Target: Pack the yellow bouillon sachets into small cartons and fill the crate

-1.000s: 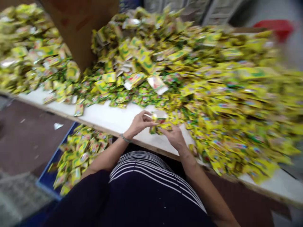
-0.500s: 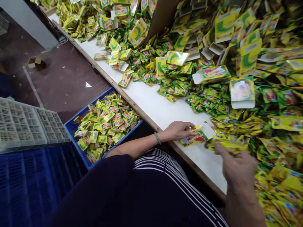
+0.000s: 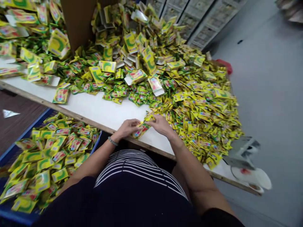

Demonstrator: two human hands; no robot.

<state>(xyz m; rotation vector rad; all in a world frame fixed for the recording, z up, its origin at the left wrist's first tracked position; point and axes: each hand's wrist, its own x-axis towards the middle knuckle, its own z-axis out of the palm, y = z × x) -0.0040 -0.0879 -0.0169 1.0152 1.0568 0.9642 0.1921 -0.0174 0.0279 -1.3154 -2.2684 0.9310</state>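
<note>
Close to the table's front edge, my left hand (image 3: pixel 128 128) grips a small yellow-green carton (image 3: pixel 140 132) with a red picture on it. My right hand (image 3: pixel 162 125) is closed on a few yellow-green sachets (image 3: pixel 149 117), held right at the carton's far end. Whether the sachets are partly inside the carton is hard to make out. Just beyond my hands lies a heap of loose sachets (image 3: pixel 201 104). A flat open carton (image 3: pixel 156 85) with a white flap rests on the heap.
A blue crate (image 3: pixel 26 134) full of filled-looking cartons stands below the table edge at left. A brown cardboard divider (image 3: pixel 77 23) rises from the heap. At the table's right end sit a grey metal device (image 3: pixel 245 153) and a white round lid or dish (image 3: pixel 261 178).
My right hand has brought the sachets leftward to the carton in my left hand. The camera view has swung right, showing the table's right end and the wall.
</note>
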